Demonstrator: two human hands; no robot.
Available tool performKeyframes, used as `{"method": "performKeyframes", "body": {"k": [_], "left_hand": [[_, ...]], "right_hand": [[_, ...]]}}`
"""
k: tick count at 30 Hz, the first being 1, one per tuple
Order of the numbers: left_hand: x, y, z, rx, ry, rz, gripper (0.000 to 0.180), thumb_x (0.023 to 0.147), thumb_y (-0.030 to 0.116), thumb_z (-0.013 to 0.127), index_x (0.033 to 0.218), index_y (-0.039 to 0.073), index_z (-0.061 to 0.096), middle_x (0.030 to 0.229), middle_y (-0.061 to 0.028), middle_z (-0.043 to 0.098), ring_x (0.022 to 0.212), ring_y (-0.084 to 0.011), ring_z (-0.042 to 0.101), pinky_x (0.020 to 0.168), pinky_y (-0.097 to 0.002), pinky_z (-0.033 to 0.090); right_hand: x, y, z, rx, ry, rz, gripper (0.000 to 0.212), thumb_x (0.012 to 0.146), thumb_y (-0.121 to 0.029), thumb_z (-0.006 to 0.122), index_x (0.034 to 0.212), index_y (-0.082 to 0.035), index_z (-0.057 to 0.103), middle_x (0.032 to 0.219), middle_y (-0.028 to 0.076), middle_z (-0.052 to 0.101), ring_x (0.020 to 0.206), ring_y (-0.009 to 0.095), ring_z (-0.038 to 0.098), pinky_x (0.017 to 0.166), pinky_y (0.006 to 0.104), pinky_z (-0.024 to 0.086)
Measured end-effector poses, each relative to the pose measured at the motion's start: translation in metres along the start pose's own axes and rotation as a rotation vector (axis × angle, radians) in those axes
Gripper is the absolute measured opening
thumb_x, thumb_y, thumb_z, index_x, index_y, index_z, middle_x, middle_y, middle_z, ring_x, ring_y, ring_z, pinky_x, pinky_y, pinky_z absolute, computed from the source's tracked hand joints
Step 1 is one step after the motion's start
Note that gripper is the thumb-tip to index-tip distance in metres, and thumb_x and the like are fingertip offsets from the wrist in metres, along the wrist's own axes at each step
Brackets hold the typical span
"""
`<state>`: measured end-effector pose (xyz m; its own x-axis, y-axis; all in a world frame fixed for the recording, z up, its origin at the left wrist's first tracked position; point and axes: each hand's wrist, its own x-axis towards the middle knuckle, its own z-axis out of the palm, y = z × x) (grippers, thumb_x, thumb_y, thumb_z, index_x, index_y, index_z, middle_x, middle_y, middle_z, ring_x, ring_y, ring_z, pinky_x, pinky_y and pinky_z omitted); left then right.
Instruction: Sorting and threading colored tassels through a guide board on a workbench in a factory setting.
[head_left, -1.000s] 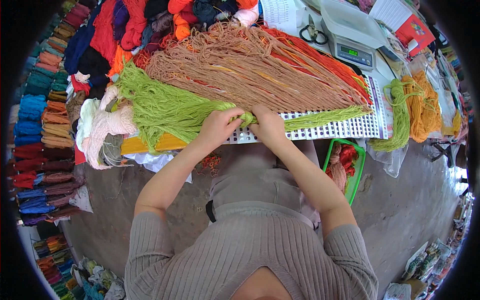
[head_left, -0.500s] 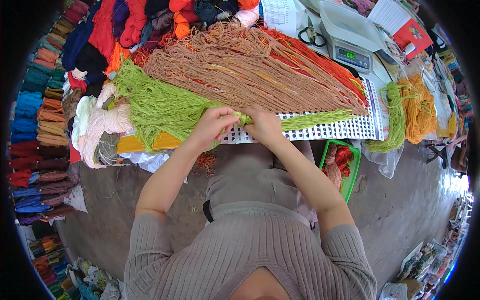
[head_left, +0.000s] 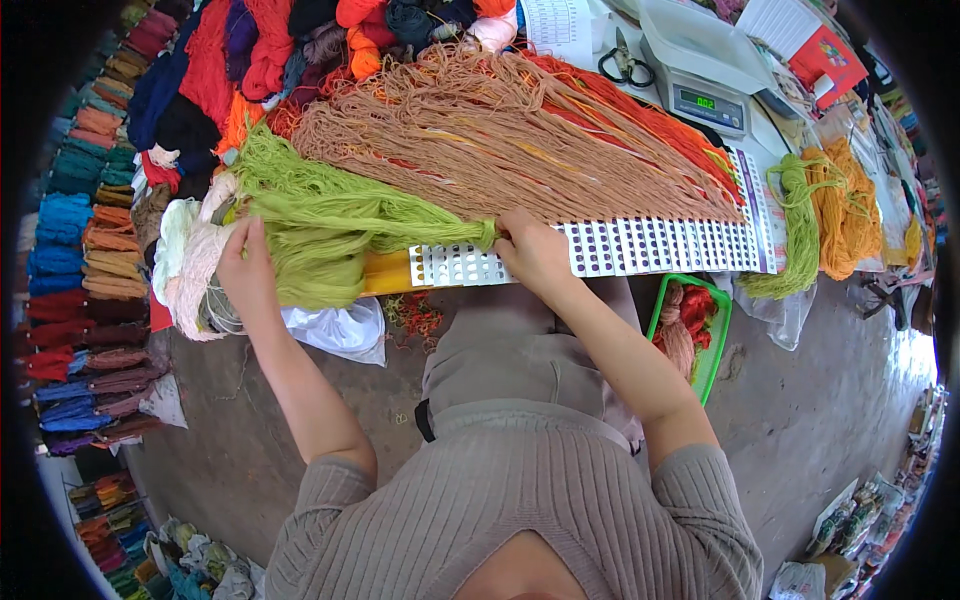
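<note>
My right hand (head_left: 532, 247) grips the gathered end of a bundle of light green yarn (head_left: 320, 220) at the table's near edge. To the left the bundle fans out in long loose strands, partly blurred. My left hand (head_left: 247, 268) is closed at the far left end of these strands, beside a pale pink skein (head_left: 196, 262); its fingertips are partly hidden. Under my right hand runs a white card strip with rows of holes (head_left: 640, 247). Brown yarn strands (head_left: 470, 140) reach its upper edge and lie over red and orange ones.
Black-handled scissors (head_left: 626, 66) and a digital scale with a clear tray (head_left: 708, 105) stand at the back right. Green and orange skeins (head_left: 840, 215) hang at the right edge. Below is a green basket (head_left: 716, 350) with yarn. Colourful skeins (head_left: 210, 65) pile up at the back left.
My left hand has moved away from my right, out to the left along the green yarn. The green strands that lay along the card to the right now lie to the left.
</note>
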<state>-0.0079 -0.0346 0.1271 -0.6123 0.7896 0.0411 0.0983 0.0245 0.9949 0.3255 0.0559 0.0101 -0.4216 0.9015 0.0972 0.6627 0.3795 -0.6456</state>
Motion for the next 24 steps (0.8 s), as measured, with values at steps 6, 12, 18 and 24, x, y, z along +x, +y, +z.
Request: {"method": "performKeyframes", "body": {"k": [6, 12, 18, 24], "left_hand": [[-0.052, -0.027, 0.114, 0.803, -0.311, 0.312, 0.031, 0.089, 0.034, 0.066, 0.114, 0.014, 0.068, 0.072, -0.0119, 0.066, 0.067, -0.0204, 0.064, 0.066, -0.0348, 0.049], [-0.066, -0.077, 0.168, 0.920, -0.504, 0.463, 0.027, 0.083, 0.029, 0.069, 0.106, 0.015, 0.068, 0.074, -0.0114, 0.067, 0.068, -0.0312, 0.065, 0.059, -0.0411, 0.048], [-0.066, -0.089, 0.171, 0.901, -0.505, 0.480, 0.019, 0.082, 0.025, 0.070, 0.098, 0.014, 0.068, 0.074, -0.0120, 0.067, 0.068, -0.0320, 0.065, 0.058, -0.0416, 0.049], [-0.067, -0.087, 0.171, 0.854, -0.521, 0.523, 0.016, 0.083, 0.025, 0.069, 0.093, 0.013, 0.066, 0.068, -0.0118, 0.065, 0.064, -0.0323, 0.065, 0.054, -0.0429, 0.048]], "right_hand": [[-0.009, 0.015, 0.005, 0.176, 0.185, 0.062, 0.015, 0.083, -0.012, 0.060, 0.096, -0.006, 0.058, 0.095, 0.014, 0.062, 0.080, 0.036, 0.063, 0.068, 0.0455, 0.050], [-0.005, 0.011, 0.011, 0.388, 0.257, 0.177, 0.016, 0.087, -0.014, 0.058, 0.100, -0.004, 0.057, 0.093, 0.018, 0.063, 0.082, 0.039, 0.062, 0.070, 0.0460, 0.049], [-0.005, 0.008, 0.006, 0.102, 0.147, 0.026, 0.020, 0.085, -0.021, 0.059, 0.098, -0.006, 0.059, 0.089, 0.018, 0.065, 0.076, 0.036, 0.064, 0.065, 0.0454, 0.050], [-0.002, 0.022, 0.017, 0.211, 0.282, 0.138, 0.019, 0.083, -0.019, 0.065, 0.095, -0.006, 0.058, 0.090, 0.017, 0.066, 0.079, 0.036, 0.065, 0.064, 0.0442, 0.050]]}}
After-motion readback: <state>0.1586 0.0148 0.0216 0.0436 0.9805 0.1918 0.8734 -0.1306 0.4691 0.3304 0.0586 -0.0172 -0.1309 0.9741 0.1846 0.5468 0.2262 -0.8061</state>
